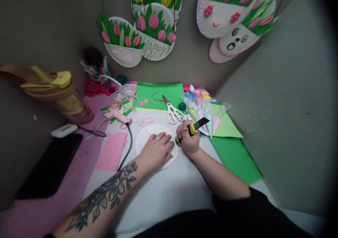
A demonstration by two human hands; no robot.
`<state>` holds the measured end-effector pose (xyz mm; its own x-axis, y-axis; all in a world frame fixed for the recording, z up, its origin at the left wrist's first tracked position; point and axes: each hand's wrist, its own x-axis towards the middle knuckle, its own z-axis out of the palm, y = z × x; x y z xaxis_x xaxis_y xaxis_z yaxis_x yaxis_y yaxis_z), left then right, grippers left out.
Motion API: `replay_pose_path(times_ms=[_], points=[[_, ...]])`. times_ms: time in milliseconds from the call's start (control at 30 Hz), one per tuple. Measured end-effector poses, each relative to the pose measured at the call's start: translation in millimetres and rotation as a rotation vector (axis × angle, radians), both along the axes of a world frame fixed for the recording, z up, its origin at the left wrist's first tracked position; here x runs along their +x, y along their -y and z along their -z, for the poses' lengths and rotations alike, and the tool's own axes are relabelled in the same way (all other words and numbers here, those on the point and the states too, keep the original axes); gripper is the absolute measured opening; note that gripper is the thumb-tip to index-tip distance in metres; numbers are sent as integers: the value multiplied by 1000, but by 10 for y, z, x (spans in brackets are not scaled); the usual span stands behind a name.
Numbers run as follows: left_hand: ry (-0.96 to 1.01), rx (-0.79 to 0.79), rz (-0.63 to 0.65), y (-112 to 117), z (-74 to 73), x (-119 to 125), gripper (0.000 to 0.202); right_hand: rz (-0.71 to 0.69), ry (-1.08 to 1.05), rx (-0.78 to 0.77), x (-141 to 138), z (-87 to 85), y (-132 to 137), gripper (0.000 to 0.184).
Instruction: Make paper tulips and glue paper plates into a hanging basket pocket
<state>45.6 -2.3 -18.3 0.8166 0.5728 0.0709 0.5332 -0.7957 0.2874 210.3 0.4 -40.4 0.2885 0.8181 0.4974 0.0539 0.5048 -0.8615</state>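
Note:
My left hand (157,149) lies flat with its fingers spread on a white paper plate (142,137), which rests on the white work surface. Just right of the plate, my right hand (188,141) is wrapped round a yellow and black utility knife (194,127). Its broad dark blade points up and to the right, away from the plate. Part of the plate is hidden under my left hand. White-handled scissors (173,113) lie beyond the plate, and a pink glue gun (117,114) rests to its left with a black cord.
Pink paper (112,151) lies on the left, near a black tablet-like slab (50,167) and a lidded drink cup (68,100). Piping-style bags (208,114) and green sheets (235,157) are at right. Decorated plates (155,32) hang on the wall. Tape rings (129,97) lie at the back.

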Motion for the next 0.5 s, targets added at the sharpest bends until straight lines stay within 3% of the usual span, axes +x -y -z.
replay_pose_path(times_ms=[233,500], points=[[-17,23,-15,39,-25,16,30,-19,-47,105,12,-235,53,26],[-35,30,-36,57,-31,44,29,13,-2,-49,-22,-67,98,29]])
